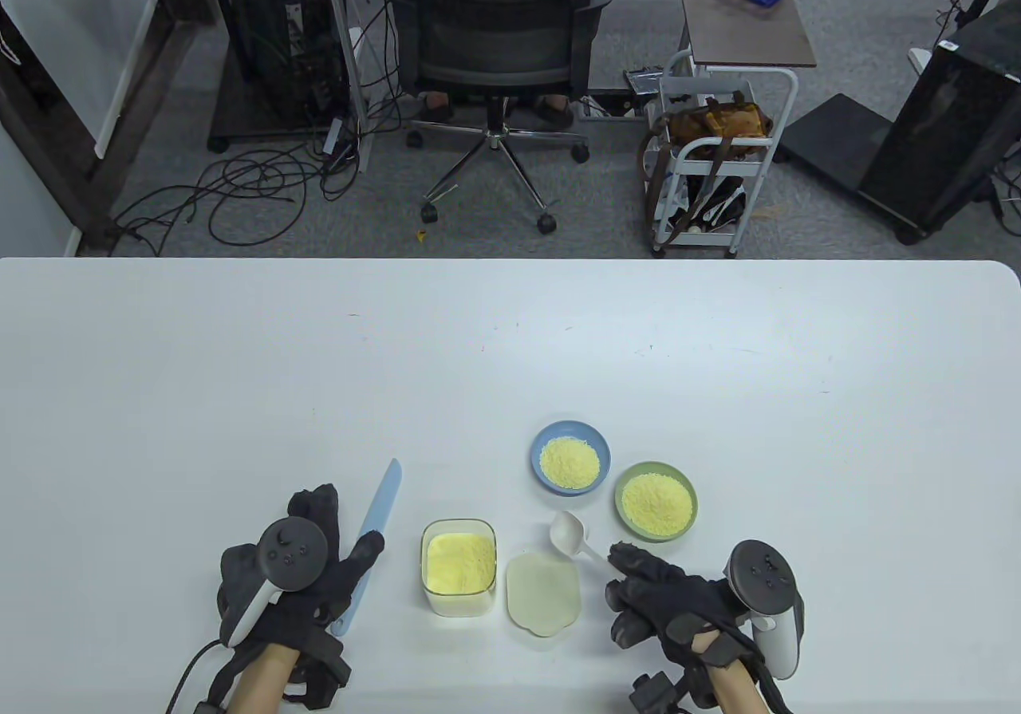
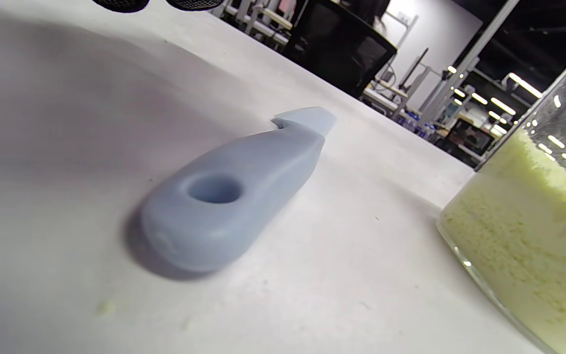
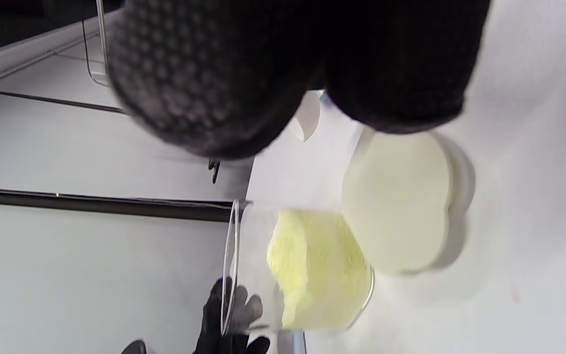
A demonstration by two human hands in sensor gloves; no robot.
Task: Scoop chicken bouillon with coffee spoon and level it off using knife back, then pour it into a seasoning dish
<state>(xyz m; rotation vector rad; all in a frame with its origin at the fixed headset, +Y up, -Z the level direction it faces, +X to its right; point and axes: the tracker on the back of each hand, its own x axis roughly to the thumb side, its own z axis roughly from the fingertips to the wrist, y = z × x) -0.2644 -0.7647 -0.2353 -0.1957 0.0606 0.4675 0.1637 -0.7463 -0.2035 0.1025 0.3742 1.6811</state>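
Note:
A white coffee spoon (image 1: 568,534) lies empty on the table, between a glass container (image 1: 459,566) of yellow chicken bouillon and two seasoning dishes. The blue dish (image 1: 570,459) and the green dish (image 1: 656,501) both hold bouillon. My right hand (image 1: 620,562) pinches the end of the spoon's handle; in the right wrist view a bit of the spoon (image 3: 306,120) shows between two fingertips (image 3: 204,73). The blue knife (image 1: 375,522) lies flat left of the container. My left hand (image 1: 347,558) rests over it with the thumb across the blade. The knife handle (image 2: 229,196) lies ungripped on the table.
The container's cream lid (image 1: 542,593) lies just right of the container, under the spoon's handle side. In the left wrist view the container (image 2: 528,236) stands close to the knife handle. Beyond the table's far edge are an office chair (image 1: 494,44) and a white cart (image 1: 718,147).

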